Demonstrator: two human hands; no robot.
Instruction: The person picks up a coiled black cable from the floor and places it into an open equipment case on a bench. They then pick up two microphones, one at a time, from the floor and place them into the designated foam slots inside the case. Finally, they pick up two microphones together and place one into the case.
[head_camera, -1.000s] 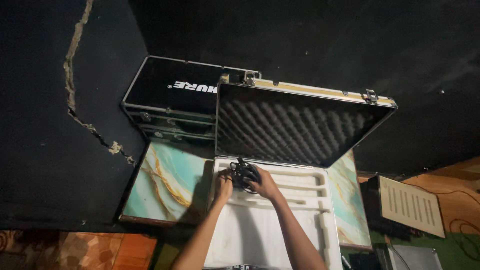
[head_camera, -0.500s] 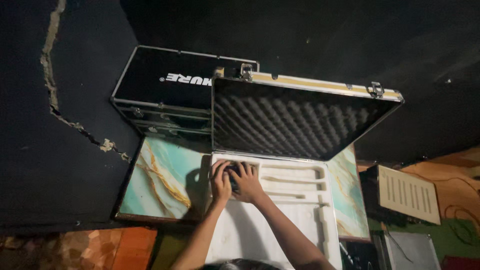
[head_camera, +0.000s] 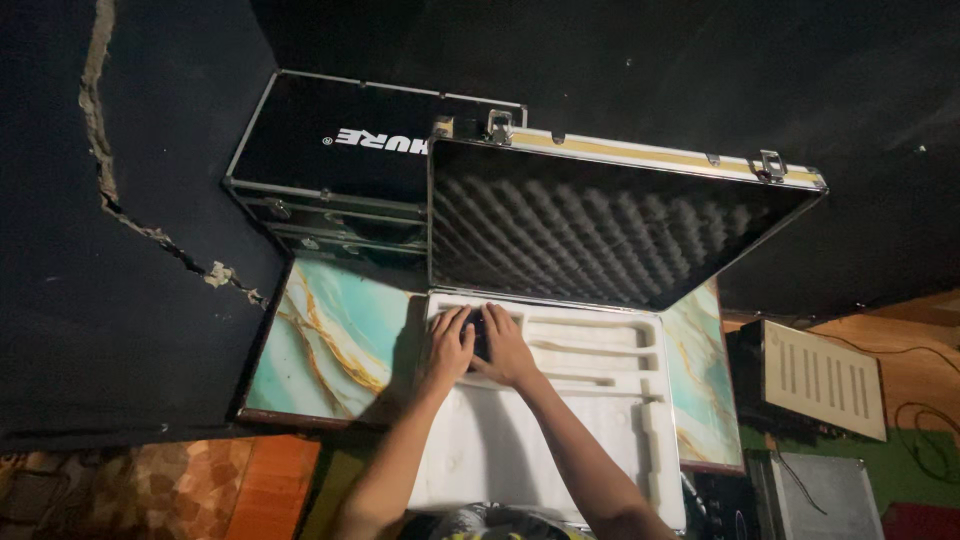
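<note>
Left hand (head_camera: 447, 346) and right hand (head_camera: 507, 348), fingers extended and flat, press a small dark object (head_camera: 477, 335) into the upper-left recess of the white moulded foam insert (head_camera: 560, 430) inside the open aluminium-edged case (head_camera: 620, 215).

Your left hand (head_camera: 446, 345) and right hand (head_camera: 507, 348) cover nearly all of the small dark object (head_camera: 478, 333) in the white foam insert (head_camera: 560, 440), so you cannot tell what it is or how your fingers hold it. The insert's near end and your elbows run off the bottom edge.
</note>
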